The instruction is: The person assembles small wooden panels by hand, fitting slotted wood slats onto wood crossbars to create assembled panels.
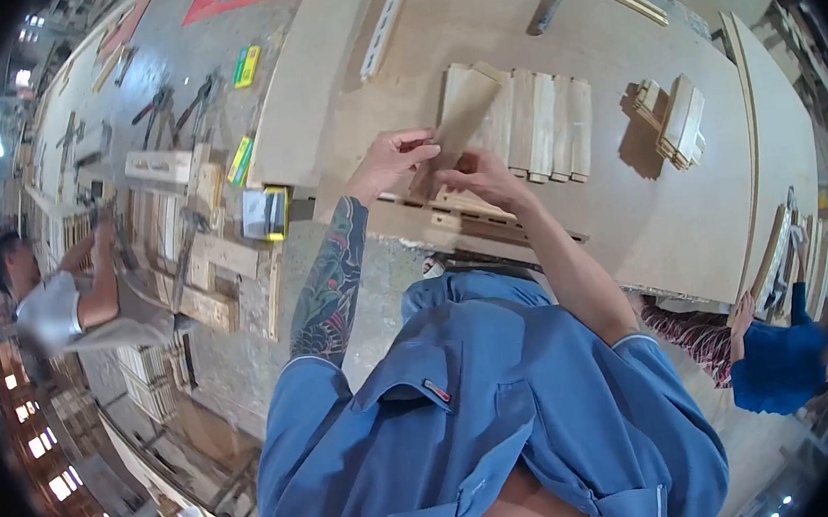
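A wooden slat (472, 103) slants up off the table, its far end over a row of similar pale slats (542, 127). My left hand (397, 161), at the slat's near left edge, has thumb and fingers pinched on it. My right hand (486, 181) is curled at the slat's near right side, fingertips closed against it; its grip is partly hidden. Below my hands, along the table's front edge, lie slotted wooden strips (489, 221).
To the right lies a small crossed stack of slats (681, 126). A perforated strip (388, 22) and a metal bar (554, 0) lie farther back. Left are clamps (193, 109), wooden blocks and yellow-green boxes (246, 68). People work at the far left (58, 301) and right (782, 356).
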{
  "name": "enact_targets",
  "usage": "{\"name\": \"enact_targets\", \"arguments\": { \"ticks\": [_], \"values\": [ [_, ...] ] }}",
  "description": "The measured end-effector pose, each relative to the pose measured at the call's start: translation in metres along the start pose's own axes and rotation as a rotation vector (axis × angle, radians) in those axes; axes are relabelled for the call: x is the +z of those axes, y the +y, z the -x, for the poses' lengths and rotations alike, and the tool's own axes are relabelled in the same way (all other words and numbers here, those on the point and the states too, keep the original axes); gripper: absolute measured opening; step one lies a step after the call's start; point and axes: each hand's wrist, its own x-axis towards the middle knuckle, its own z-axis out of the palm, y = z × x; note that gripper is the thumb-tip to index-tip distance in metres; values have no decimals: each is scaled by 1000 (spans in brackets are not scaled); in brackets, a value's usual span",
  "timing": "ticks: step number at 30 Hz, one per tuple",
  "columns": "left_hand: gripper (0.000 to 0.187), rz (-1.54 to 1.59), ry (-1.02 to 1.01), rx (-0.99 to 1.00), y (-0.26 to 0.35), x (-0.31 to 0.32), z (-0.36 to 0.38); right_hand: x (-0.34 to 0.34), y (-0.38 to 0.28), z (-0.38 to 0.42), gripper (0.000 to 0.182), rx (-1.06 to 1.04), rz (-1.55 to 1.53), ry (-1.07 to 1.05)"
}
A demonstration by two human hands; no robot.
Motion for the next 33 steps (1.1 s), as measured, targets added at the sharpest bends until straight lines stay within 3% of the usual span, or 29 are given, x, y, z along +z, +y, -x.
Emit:
{"name": "enact_targets", "arguments": {
  "ticks": [2, 3, 5, 8, 9, 13, 14, 15, 16, 18, 20, 22, 24, 26, 28, 31, 33],
  "values": [
    [41, 85, 64, 172, -5, -16, 20, 26, 22, -22, 37, -41, -69, -26],
    [41, 92, 79, 170, -5, -33, 31, 39, 22, -27, 37, -36, -64, -41],
    [37, -31, 311, 226, -2, -70, 50, 58, 16, -32, 30, -120, 100, 96],
    [36, -46, 406, 325, 24, -89, 76, 76, 3, -33, 31, -138, 358, 157],
    [36, -37, 405, 318, 34, -90, 81, 86, -13, -27, 32, -98, 412, 206],
    [38, -107, 316, 719, 95, -54, 89, 108, -10, -18, 29, -158, 595, 168],
    [38, -96, 309, 715, 105, -43, 88, 108, 10, -21, 26, -283, 655, 237],
    [39, -303, 310, 774, 113, -33, 85, 107, 22, -23, 23, -412, 713, 307],
    [41, -511, 310, 829, 116, -26, 82, 106, 20, -20, 23, -405, 716, 311],
    [42, -603, 263, 739, 100, -12, 77, 104, 19, -15, 23, -568, 711, 308],
    [43, -693, 194, 644, 94, -4, 78, 101, 40, -23, 28, -597, 706, 355],
    [35, -791, 179, 488, 99, -8, 86, 107, 24, -19, 31, -508, 540, 316],
    [33, -806, 187, 452, 94, -16, 88, 110, 12, -21, 33, -470, 471, 308],
    [31, -825, 183, 417, 92, -30, 88, 106, 29, -24, 37, -529, 849, 189],
    [30, -709, 139, 259, 100, -45, 86, 108, 22, -24, 39, -456, 902, 173],
    [32, -786, 169, 361, 96, -24, 86, 108, 43, -24, 39, -479, 710, 187],
    [34, -776, 161, 326, 100, -22, 86, 106, 42, -23, 37, -341, 541, 138]
  ]
}}
